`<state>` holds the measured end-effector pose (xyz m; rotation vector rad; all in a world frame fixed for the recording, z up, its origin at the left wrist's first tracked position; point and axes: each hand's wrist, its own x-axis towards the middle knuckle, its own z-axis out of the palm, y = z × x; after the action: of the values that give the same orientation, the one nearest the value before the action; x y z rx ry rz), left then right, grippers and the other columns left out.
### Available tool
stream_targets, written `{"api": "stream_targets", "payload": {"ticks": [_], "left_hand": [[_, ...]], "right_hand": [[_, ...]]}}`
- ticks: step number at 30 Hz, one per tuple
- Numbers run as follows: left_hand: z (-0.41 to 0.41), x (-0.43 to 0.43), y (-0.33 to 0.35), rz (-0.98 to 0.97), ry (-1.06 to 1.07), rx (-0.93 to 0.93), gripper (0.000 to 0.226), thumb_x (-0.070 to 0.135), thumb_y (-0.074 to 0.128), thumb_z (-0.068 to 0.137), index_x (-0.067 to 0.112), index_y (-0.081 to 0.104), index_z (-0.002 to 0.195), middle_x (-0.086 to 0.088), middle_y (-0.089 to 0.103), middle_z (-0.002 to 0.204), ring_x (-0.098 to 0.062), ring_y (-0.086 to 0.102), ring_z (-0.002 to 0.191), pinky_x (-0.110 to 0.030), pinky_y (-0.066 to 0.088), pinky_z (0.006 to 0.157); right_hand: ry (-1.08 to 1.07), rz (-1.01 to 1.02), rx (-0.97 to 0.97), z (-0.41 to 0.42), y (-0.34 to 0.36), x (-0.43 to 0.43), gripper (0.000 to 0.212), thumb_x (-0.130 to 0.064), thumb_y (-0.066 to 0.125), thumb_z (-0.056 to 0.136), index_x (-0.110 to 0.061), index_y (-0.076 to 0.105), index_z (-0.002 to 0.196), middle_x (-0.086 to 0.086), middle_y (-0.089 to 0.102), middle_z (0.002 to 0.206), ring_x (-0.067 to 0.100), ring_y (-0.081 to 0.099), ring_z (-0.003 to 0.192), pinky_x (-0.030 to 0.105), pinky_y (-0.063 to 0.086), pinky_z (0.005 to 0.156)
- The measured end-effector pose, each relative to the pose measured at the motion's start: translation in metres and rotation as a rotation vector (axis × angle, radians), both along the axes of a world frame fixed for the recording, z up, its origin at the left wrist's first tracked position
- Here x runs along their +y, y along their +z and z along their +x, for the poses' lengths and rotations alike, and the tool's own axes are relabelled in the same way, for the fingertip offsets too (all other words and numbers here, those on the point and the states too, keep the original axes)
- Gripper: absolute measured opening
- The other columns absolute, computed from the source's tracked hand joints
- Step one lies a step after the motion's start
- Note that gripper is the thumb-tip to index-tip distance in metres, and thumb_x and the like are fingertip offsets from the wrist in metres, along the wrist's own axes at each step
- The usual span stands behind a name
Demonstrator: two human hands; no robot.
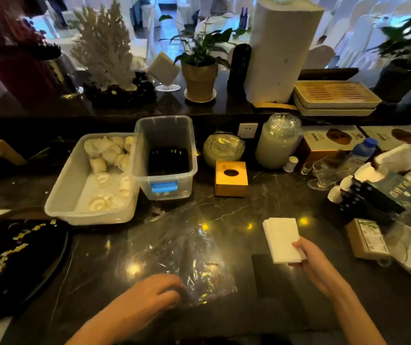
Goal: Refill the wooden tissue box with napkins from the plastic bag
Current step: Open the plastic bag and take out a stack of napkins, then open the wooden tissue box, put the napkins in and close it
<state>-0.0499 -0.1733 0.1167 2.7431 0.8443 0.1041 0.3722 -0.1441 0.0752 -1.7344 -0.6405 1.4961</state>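
Observation:
The wooden tissue box (231, 179) stands upright on the dark marble counter, its oval slot on top. A clear plastic bag (174, 250) lies flat and crinkled in front of me. My left hand (147, 295) rests on the bag's near edge, fingers curled over the plastic. A white stack of napkins (281, 239) is held just above the counter, to the right of the bag. My right hand (311, 260) pinches its near right corner. The tissue box sits well beyond both hands.
Two clear plastic bins stand at left: one with rolled white towels (95, 185), one deeper with a blue latch (166, 158). A dark flat pad (271, 275) lies under my right hand. Boxes, bottles and glassware (373, 195) crowd the right side. A black tray (13, 260) lies at left.

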Motion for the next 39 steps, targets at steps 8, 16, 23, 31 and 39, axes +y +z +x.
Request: {"api": "stream_targets", "payload": {"ticks": [8, 16, 23, 31, 39], "left_hand": [[-0.009, -0.033, -0.109, -0.354, 0.199, 0.139, 0.024, 0.011, 0.047, 0.084, 0.019, 0.057, 0.104, 0.006, 0.053, 0.129, -0.009, 0.045, 0.123, -0.022, 0.022, 0.117], [0.000, -0.024, -0.129, -0.409, 0.546, 0.140, 0.045, 0.016, 0.054, 0.061, 0.036, 0.034, 0.096, 0.012, 0.038, 0.097, -0.008, 0.039, 0.103, -0.044, 0.019, 0.118], [0.021, -0.010, -0.129, -0.491, 0.654, 0.695, 0.052, 0.017, 0.039, 0.080, 0.022, 0.042, 0.132, -0.001, 0.042, 0.139, -0.021, 0.026, 0.143, -0.068, -0.013, 0.112], [0.025, -0.002, -0.161, -0.538, 0.947, 0.345, 0.065, 0.046, 0.045, 0.096, 0.050, 0.005, 0.148, 0.005, -0.007, 0.163, -0.032, -0.012, 0.149, -0.076, 0.007, 0.108], [0.021, -0.012, -0.178, -0.509, 0.968, 0.346, 0.074, 0.050, 0.053, 0.089, 0.051, 0.008, 0.148, 0.005, -0.009, 0.163, -0.030, -0.015, 0.149, -0.076, 0.004, 0.108]], "right_hand": [[0.020, -0.184, -0.346, 0.020, -0.108, 0.002, 0.034, -0.014, 0.037, 0.102, 0.001, 0.048, 0.130, 0.019, 0.060, 0.116, 0.021, 0.055, 0.087, 0.030, 0.043, 0.066], [0.231, -0.092, -0.623, 0.025, -0.120, -0.014, 0.039, -0.019, 0.044, 0.101, 0.001, 0.048, 0.134, 0.025, 0.048, 0.130, 0.036, 0.050, 0.117, 0.041, 0.038, 0.103], [0.306, -0.105, -0.752, 0.032, -0.126, -0.016, 0.044, -0.022, 0.050, 0.097, -0.011, 0.045, 0.139, 0.022, 0.041, 0.136, 0.040, 0.039, 0.125, 0.042, 0.035, 0.107], [0.344, -0.085, -0.755, 0.036, -0.131, -0.012, 0.060, -0.029, 0.042, 0.101, -0.027, 0.016, 0.155, 0.017, 0.033, 0.140, 0.035, 0.038, 0.127, 0.044, 0.032, 0.110], [0.316, -0.085, -0.765, 0.033, -0.134, -0.016, 0.059, -0.031, 0.042, 0.100, -0.026, 0.019, 0.154, 0.016, 0.033, 0.142, 0.035, 0.033, 0.131, 0.048, 0.032, 0.110]]}}
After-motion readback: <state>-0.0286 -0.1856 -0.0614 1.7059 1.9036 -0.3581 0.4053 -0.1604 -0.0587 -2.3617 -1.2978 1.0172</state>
